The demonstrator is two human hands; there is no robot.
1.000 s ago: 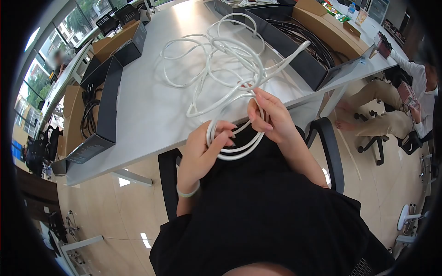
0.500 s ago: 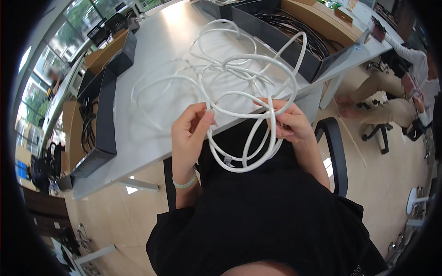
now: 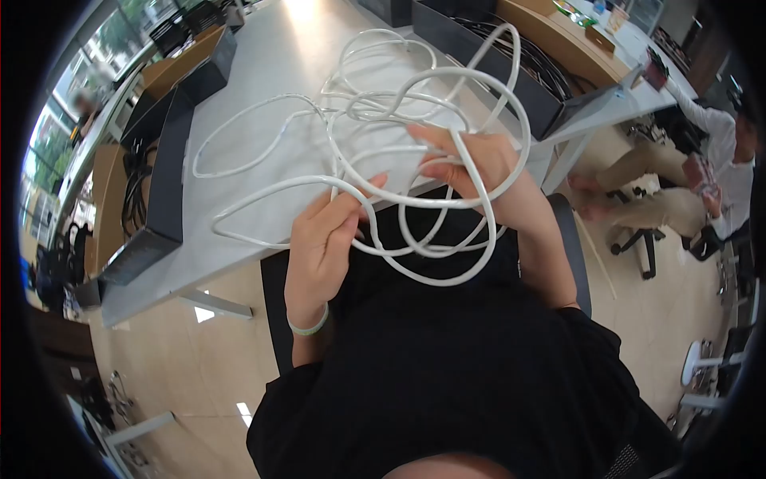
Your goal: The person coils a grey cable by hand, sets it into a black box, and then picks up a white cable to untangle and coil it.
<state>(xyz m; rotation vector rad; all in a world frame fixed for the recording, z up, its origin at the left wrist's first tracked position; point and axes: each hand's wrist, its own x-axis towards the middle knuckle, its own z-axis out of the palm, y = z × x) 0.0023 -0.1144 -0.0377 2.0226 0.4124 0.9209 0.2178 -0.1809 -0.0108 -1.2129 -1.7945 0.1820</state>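
A long white cable lies in loose, overlapping loops across the near table edge and over my lap. My left hand pinches one strand between thumb and fingers at the left of the loops. Through the large loop on the right reaches my right hand, its thumb and fingers slightly blurred around a strand. Other strands cross over its back and wrist. Further loops rest on the white tabletop beyond both hands.
A dark open box with black cables stands at the left table edge. Another dark box holding black cables sits at the back right. A seated person is at the far right, beside a chair.
My right hand has moved up and left to a different part of the cable. My left hand is slightly lower, and a loop now spreads out to its left.
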